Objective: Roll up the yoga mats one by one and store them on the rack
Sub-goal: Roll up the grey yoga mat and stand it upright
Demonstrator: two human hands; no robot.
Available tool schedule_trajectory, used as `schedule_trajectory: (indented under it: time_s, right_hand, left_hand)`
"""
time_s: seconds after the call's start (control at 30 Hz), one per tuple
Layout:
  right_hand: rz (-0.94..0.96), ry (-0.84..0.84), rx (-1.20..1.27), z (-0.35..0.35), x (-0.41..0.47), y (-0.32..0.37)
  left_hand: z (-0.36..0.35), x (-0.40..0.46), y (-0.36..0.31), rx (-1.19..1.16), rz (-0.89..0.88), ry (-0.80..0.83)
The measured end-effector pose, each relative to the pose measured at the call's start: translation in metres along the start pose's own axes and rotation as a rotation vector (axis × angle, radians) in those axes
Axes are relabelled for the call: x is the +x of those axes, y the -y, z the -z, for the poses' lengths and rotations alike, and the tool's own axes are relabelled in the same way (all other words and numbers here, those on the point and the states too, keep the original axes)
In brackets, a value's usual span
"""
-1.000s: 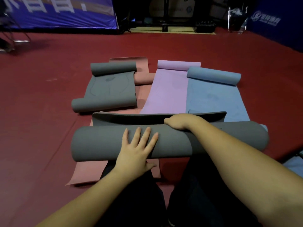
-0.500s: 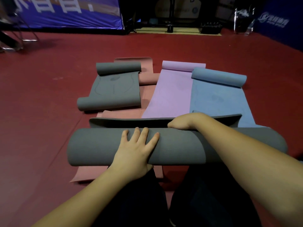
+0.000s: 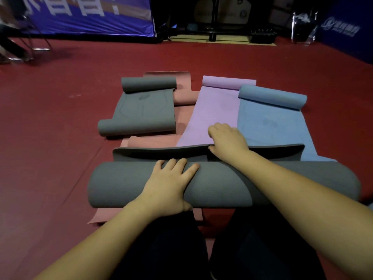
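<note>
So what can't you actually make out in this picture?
- Rack: none recognisable in the head view; the background is dark.
- Right hand fingertips: curled over the gray mat's loose edge, hidden.
- Pink mat: mostly covered by other mats.
- Banner lettering: cut off by the top edge.

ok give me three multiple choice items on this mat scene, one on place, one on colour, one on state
1. Where does the left hand rest?
A. on the grey roll
B. on the red floor
C. on the blue mat

2. What colour is the mat between the pink mat and the blue mat?
A. green
B. purple
C. yellow

3. How is the near grey mat?
A. flat
B. folded square
C. mostly rolled, with a loose end

Answers: 1 A, its fingers lie over the roll's top. 2 B, the purple mat lies there. 3 C, the right hand holds the loose flap beyond the roll.
</note>
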State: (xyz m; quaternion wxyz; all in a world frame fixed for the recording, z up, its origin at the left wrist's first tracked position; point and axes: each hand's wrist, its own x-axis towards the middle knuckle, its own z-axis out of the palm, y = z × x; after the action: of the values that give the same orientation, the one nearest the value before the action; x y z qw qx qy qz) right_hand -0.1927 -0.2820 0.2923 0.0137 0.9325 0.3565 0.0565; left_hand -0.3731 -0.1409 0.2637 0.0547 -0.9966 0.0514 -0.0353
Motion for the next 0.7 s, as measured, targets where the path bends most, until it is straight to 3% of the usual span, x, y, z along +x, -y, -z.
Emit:
schedule_trajectory:
  time_s: [0.13, 0.4, 0.5, 0.63, 0.7]
  right_hand:
    - [0.007, 0.287, 0.181, -0.002, 0.013, -0.01]
    - [0.042, 0.296, 0.17, 0.007, 0.005, -0.003]
    - [0.016, 0.304, 0.192, 0.0, 0.0, -0.004]
    - [-0.045, 0.458, 0.267, -0.006, -0.001, 0.004]
    - [-0.105, 0.394, 0.236, -0.013, -0.005, 0.014]
  left_hand:
    - [0.004, 0.011, 0.009, -0.036, 0.001, 0.049]
    - [-0.003, 0.045, 0.027, -0.203, 0.117, -0.035]
    - [-0.008, 0.062, 0.032, -0.213, 0.181, 0.015]
    - [-0.005, 0.077, 0.035, -0.26, 0.264, 0.103]
    - [-0.002, 0.083, 0.037, -0.25, 0.284, 0.075]
